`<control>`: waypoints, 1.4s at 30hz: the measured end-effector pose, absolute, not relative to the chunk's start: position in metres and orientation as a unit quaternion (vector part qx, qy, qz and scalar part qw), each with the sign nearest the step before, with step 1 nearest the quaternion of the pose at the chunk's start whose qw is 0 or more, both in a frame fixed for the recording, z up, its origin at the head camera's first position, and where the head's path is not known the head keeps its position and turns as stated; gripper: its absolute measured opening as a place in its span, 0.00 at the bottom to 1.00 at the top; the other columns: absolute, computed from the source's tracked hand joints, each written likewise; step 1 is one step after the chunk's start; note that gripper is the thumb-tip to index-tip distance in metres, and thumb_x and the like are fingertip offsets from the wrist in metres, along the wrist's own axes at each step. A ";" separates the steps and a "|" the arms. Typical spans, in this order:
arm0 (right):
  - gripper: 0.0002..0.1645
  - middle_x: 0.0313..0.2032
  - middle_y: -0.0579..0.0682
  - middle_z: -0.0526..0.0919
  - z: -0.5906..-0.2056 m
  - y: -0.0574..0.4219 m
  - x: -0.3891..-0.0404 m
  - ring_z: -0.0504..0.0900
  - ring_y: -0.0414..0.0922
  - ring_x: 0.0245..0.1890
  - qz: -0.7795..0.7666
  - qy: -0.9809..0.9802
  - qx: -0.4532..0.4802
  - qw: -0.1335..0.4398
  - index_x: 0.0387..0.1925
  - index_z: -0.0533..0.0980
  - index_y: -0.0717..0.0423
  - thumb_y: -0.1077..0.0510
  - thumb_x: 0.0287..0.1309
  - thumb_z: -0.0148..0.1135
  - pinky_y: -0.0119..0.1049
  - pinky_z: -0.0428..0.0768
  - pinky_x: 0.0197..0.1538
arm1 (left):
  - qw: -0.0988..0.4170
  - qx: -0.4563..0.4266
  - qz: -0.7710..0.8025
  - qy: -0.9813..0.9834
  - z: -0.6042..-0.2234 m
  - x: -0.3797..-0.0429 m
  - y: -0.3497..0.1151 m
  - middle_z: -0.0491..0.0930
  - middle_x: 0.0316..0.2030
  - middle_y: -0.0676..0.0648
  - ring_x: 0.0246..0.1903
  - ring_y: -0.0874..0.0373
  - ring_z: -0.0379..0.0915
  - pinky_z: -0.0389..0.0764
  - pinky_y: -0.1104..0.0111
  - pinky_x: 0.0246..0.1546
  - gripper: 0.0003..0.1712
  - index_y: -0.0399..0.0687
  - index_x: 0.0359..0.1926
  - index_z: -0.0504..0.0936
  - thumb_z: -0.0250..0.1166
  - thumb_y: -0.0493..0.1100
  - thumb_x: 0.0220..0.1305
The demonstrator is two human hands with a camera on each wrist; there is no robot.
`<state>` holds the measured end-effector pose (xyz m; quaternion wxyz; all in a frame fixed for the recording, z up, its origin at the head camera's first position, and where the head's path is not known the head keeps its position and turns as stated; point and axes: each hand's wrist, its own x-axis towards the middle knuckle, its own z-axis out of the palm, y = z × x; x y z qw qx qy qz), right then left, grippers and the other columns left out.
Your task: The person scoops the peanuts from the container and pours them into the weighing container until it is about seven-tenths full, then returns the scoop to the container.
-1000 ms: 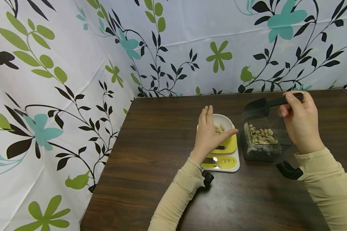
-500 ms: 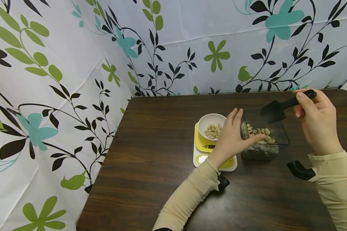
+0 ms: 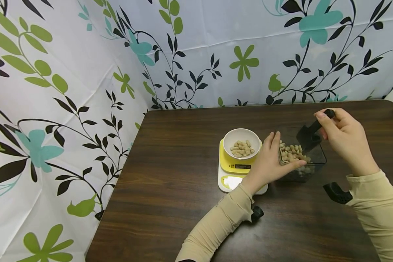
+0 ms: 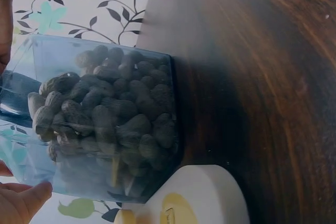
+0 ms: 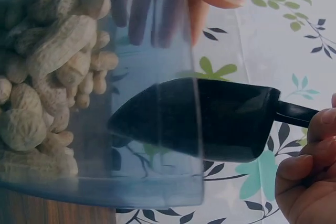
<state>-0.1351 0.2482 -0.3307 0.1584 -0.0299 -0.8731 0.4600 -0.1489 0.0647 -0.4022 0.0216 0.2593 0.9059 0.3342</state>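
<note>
My right hand (image 3: pixel 345 142) grips the handle of a black scoop (image 3: pixel 307 137). Its blade slants down into a clear plastic container (image 3: pixel 320 168) partly filled with unshelled peanuts (image 3: pixel 289 152). In the right wrist view the pointed blade tip (image 5: pixel 126 121) is inside the container, above the nuts and apart from them. My left hand (image 3: pixel 268 162) is at the container's left side, its fingers straight along the outside of the wall and its thumb (image 4: pixel 37 195) at the front rim. A white bowl (image 3: pixel 241 134) with some peanuts rests on a yellow and white kitchen scale (image 3: pixel 225 160).
The scale stands directly left of the container. Both are on a dark wooden table (image 3: pixel 170 174). A white curtain (image 3: pixel 196 29) with leaf and flower prints hangs behind and to the left of it.
My left hand has moved right, from in front of the bowl to the container's side. My right hand swung right, then came back left, lowering and tilting the scoop down into the container.
</note>
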 end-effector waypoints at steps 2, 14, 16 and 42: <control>0.02 0.14 0.33 0.69 -0.332 0.248 -0.136 0.63 0.37 0.14 0.429 -0.889 -0.022 0.158 0.38 0.70 0.32 0.45 0.66 0.50 0.35 0.57 0.20 | 0.028 0.257 0.340 0.904 -0.404 -0.149 0.064 0.43 0.73 0.48 0.71 0.55 0.50 0.67 0.65 0.64 0.56 0.56 0.73 0.36 0.56 0.71 0.56; 0.21 0.18 0.35 0.68 -0.342 0.249 -0.136 0.65 0.33 0.20 0.351 -0.925 -0.003 0.148 0.48 0.74 0.53 0.43 0.67 0.47 0.30 0.63 0.23 | 0.026 0.265 0.351 0.898 -0.408 -0.150 0.065 0.44 0.73 0.47 0.72 0.57 0.45 0.63 0.65 0.66 0.56 0.51 0.74 0.40 0.57 0.69 0.56; 0.20 0.17 0.36 0.68 -0.343 0.249 -0.137 0.64 0.33 0.18 0.346 -0.925 -0.001 0.154 0.47 0.74 0.54 0.44 0.66 0.48 0.30 0.62 0.22 | 0.029 0.262 0.351 0.899 -0.408 -0.150 0.065 0.44 0.73 0.47 0.72 0.57 0.45 0.64 0.65 0.66 0.56 0.53 0.74 0.39 0.57 0.70 0.56; 0.18 0.13 0.45 0.71 -0.374 0.244 -0.144 0.66 0.38 0.15 0.380 -0.906 0.005 0.186 0.34 0.66 0.56 0.46 0.60 0.60 0.26 0.64 0.24 | 0.024 0.266 0.377 0.887 -0.410 -0.146 0.064 0.47 0.73 0.45 0.71 0.54 0.49 0.67 0.60 0.64 0.55 0.53 0.73 0.42 0.59 0.68 0.55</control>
